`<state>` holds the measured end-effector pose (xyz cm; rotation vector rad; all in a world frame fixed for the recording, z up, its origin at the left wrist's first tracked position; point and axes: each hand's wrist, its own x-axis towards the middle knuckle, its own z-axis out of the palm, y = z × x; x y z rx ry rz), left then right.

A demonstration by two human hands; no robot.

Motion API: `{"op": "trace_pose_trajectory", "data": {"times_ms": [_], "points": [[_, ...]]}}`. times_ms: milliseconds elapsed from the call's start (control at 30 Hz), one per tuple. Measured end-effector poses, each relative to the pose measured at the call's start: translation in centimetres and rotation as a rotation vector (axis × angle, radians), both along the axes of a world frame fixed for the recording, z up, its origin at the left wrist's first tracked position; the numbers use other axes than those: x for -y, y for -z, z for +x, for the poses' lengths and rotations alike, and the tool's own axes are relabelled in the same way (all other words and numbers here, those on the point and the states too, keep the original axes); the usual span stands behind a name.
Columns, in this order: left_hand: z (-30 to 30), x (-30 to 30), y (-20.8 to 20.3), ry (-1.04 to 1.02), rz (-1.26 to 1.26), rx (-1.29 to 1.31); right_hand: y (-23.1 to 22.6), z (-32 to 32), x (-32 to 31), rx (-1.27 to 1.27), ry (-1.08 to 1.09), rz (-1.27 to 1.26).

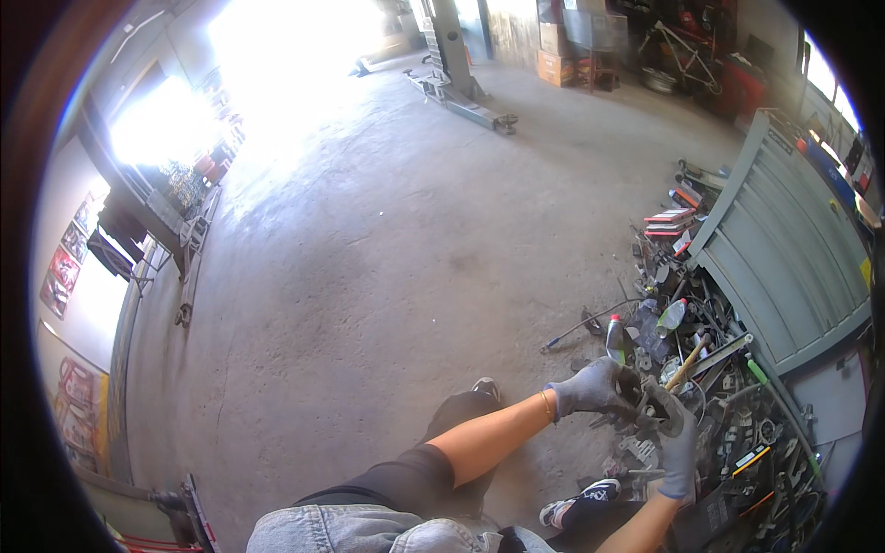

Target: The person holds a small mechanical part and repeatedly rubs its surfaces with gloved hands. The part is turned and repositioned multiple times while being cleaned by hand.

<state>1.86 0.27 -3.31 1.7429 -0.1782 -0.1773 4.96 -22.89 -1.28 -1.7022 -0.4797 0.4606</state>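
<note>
Both my hands wear grey work gloves with darker palms and meet over a scrap pile (659, 341) at the lower right. My left hand (592, 388) reaches in from the left, fingers curled closed. Close against it, my right hand (678, 441) comes up from below, also closed. Whatever lies between the fingers looks small and dark; I cannot make out its kind. Beside the hands a yellowish wooden handle (687, 361) sticks out of the pile. A clear bottle with a red cap (615, 337) stands just beyond my left hand, and a greenish bottle (672, 317) lies tilted farther off.
A grey slatted metal panel (784, 240) rises behind the pile. Red-and-white flat boxes (670, 221) lie at its far end. A lift post (449, 51) with floor arms stands far back; another lift post (152, 207) is at left. Concrete floor (369, 276) spreads between.
</note>
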Motion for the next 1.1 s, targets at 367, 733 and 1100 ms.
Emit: {"op": "trace_pose_trajectory", "data": {"times_ms": [367, 733, 1100], "points": [[-0.5, 1.6, 1.1, -0.057, 0.063, 0.020, 1.5, 0.0, -2.6, 0.498, 0.178, -0.398], [-0.6, 1.5, 1.0, -0.045, 0.115, 0.049, 2.7, 0.1, -2.5, 0.516, 0.334, -0.330], [-0.8, 1.9, 0.7, -0.042, 0.133, 0.040, 1.3, 0.0, -2.2, 0.075, 0.418, -0.155]]}}
